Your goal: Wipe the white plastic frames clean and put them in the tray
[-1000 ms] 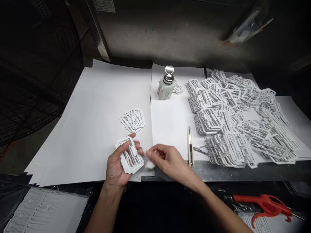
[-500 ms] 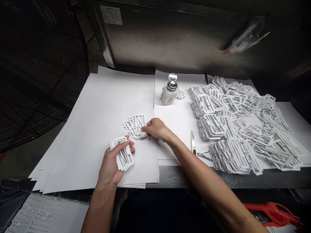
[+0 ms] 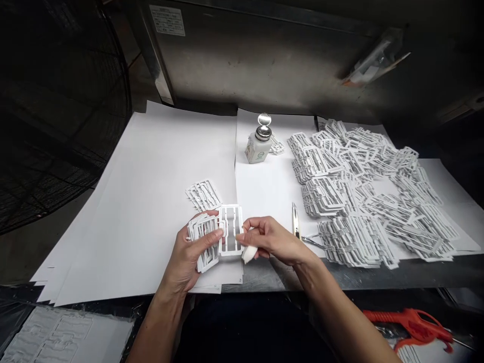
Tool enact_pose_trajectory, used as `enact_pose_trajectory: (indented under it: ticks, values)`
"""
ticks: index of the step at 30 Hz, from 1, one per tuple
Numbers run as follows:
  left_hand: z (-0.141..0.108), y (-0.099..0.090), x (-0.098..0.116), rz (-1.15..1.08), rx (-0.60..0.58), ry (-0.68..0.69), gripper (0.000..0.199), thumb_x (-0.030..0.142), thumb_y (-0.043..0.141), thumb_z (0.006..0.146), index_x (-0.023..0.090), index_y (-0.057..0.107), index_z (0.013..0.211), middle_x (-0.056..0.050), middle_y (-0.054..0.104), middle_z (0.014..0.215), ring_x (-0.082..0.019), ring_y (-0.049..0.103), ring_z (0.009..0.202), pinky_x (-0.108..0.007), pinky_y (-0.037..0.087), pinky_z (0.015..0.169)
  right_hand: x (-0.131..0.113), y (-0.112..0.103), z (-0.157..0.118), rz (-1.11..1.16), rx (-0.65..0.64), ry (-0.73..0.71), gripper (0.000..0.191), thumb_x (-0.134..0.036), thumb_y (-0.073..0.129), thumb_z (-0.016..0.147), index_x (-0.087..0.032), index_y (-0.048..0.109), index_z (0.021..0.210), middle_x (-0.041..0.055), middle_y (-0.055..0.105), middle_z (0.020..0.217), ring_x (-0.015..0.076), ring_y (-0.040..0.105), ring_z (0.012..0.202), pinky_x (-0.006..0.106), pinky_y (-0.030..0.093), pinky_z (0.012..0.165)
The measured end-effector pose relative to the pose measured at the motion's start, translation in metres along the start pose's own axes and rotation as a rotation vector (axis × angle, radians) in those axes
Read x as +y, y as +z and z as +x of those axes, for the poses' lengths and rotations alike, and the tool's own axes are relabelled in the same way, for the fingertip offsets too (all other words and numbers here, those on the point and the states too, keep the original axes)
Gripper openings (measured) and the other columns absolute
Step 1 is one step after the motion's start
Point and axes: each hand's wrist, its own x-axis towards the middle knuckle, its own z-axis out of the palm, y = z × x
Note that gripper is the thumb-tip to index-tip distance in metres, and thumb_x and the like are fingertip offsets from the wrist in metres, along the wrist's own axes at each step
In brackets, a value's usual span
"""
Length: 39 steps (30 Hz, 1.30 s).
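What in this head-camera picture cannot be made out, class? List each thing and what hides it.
1. Label on the dispenser bottle: too small to read.
2. Notice on the metal panel: print too small.
3. Lower frames in the left hand: covered by the fingers and the top frame.
4. White wad under the right hand: mostly hidden by the fingers.
5. Orange tool: tip cut off by the right edge.

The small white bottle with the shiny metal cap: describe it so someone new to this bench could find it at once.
Start at the grey metal wall behind the bench and drop to the white paper sheets below it. The bottle stands upright near the back edge, just left of the big heap of white plastic frames. It alone stands tall, with a round mirror-like cap.
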Motion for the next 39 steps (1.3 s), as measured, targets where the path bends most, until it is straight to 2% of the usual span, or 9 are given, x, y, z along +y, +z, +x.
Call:
enact_pose_trajectory:
  ticks: [7, 13, 15, 19, 23, 27, 30, 34, 39]
  values:
    - [-0.013, 0.014, -0.013, 0.025, 0.008, -0.027, 0.045, 0.021, 0.073, 0.067, 0.021, 0.057, 0.108, -0.001, 0.062, 0.08, -0.015, 0.059, 0.071, -0.028, 0.051, 0.062, 0.014, 0.003, -0.029, 0.083, -0.025, -0.016, 0.035, -0.039, 0.075, 0.074, -0.014, 0.051, 0.069, -0.0085, 0.042, 0.047, 0.0031, 0.032, 0.037, 0.014, 0.027, 0.037]
    - [-0.017, 0.028, -0.021, 0.008, -0.015, -0.108, 0.044, 0.018, 0.074, 0.065, 0.019, 0.058, 0.106, -0.003, 0.064, 0.083, -0.017, 0.06, 0.072, -0.03, 0.051, 0.063, 0.023, -0.006, -0.04, 0.056, -0.047, -0.012, 0.033, -0.041, 0.074, 0.074, -0.013, 0.056, 0.074, -0.0071, 0.043, 0.049, 0.0041, 0.033, 0.039, 0.015, 0.027, 0.038]
    - [-0.018, 0.031, -0.021, 0.035, 0.004, -0.076, 0.043, 0.017, 0.074, 0.064, 0.019, 0.058, 0.105, -0.003, 0.063, 0.081, -0.016, 0.059, 0.069, -0.028, 0.051, 0.061, 0.025, -0.012, -0.045, 0.03, 0.023, -0.025, 0.031, -0.041, 0.072, 0.077, -0.012, 0.062, 0.08, -0.0052, 0.047, 0.055, 0.0045, 0.035, 0.042, 0.015, 0.026, 0.039]
    - [-0.02, 0.033, -0.022, 0.063, 0.06, -0.04, 0.044, 0.019, 0.075, 0.062, 0.018, 0.06, 0.103, -0.001, 0.061, 0.075, -0.015, 0.057, 0.062, -0.027, 0.05, 0.055, 0.025, -0.02, -0.054, 0.031, 0.299, -0.123, 0.029, -0.042, 0.067, 0.081, -0.013, 0.068, 0.084, -0.0022, 0.052, 0.062, 0.0063, 0.041, 0.049, 0.016, 0.032, 0.044]
    - [-0.019, 0.037, -0.023, 0.071, 0.076, -0.062, 0.046, 0.019, 0.076, 0.059, 0.017, 0.06, 0.103, -0.002, 0.062, 0.073, -0.015, 0.058, 0.06, -0.027, 0.05, 0.053, 0.016, -0.013, -0.049, 0.048, 0.47, -0.282, 0.021, -0.034, 0.07, 0.079, -0.015, 0.068, 0.087, -0.0007, 0.058, 0.065, 0.0104, 0.05, 0.056, 0.021, 0.042, 0.054]
    - [-0.019, 0.04, -0.025, 0.07, 0.094, -0.049, 0.044, 0.019, 0.076, 0.061, 0.018, 0.06, 0.102, -0.001, 0.061, 0.071, -0.015, 0.058, 0.059, -0.027, 0.05, 0.052, 0.012, 0.001, -0.043, -0.294, 0.597, -0.461, 0.013, -0.024, 0.068, 0.082, -0.016, 0.069, 0.092, 0.0028, 0.064, 0.083, 0.0131, 0.056, 0.072, 0.022, 0.045, 0.062]
    - [-0.018, 0.039, -0.024, 0.045, 0.121, -0.024, 0.043, 0.018, 0.075, 0.062, 0.018, 0.06, 0.103, -0.001, 0.062, 0.074, -0.016, 0.059, 0.062, -0.029, 0.052, 0.054, 0.018, 0.009, -0.053, -0.532, 0.522, -0.452, 0.01, -0.023, 0.063, 0.087, -0.016, 0.068, 0.092, 0.0023, 0.063, 0.084, 0.0122, 0.057, 0.07, 0.021, 0.044, 0.059]
    - [-0.015, 0.041, -0.024, 0.015, 0.153, 0.013, 0.041, 0.017, 0.074, 0.063, 0.018, 0.059, 0.101, -0.001, 0.063, 0.076, -0.016, 0.06, 0.064, -0.03, 0.052, 0.058, 0.028, 0.021, -0.069, -0.57, 0.445, -0.414, 0.008, -0.021, 0.062, 0.087, -0.017, 0.067, 0.092, 0.0018, 0.062, 0.082, 0.012, 0.056, 0.068, 0.021, 0.044, 0.058]
    - [-0.016, 0.048, -0.025, 0.018, 0.206, 0.086, 0.041, 0.017, 0.074, 0.061, 0.019, 0.059, 0.099, 0.001, 0.062, 0.072, -0.014, 0.059, 0.061, -0.026, 0.05, 0.059, 0.032, 0.038, -0.066, -0.611, 0.447, -0.542, 0.013, -0.018, 0.057, 0.089, -0.017, 0.064, 0.1, 0.0053, 0.06, 0.089, 0.0154, 0.057, 0.076, 0.025, 0.047, 0.067]
